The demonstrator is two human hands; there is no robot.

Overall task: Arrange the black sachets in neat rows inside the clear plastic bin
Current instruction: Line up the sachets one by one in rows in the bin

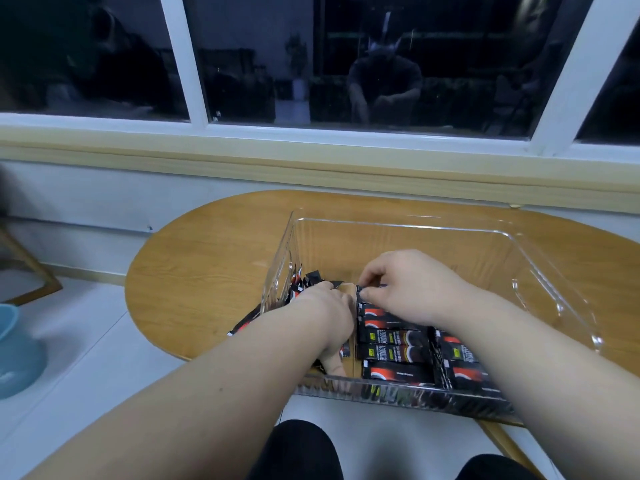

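Observation:
A clear plastic bin (433,233) sits on a round wooden table. Black sachets with red and white print lie flat in rows (394,351) in its near half, with a second row (460,368) to the right. A loose pile of sachets (304,285) leans against the bin's left wall. My left hand (329,317) reaches down inside the bin beside the pile, its fingers curled around sachets there. My right hand (405,289) hovers over the far end of the row and pinches the end of a sachet (363,293).
The wooden table (207,271) stands against a wall under a dark window. A pale blue bowl (14,348) rests on the floor at the left, near a wooden frame (34,271). My knees in black trousers show below the table edge.

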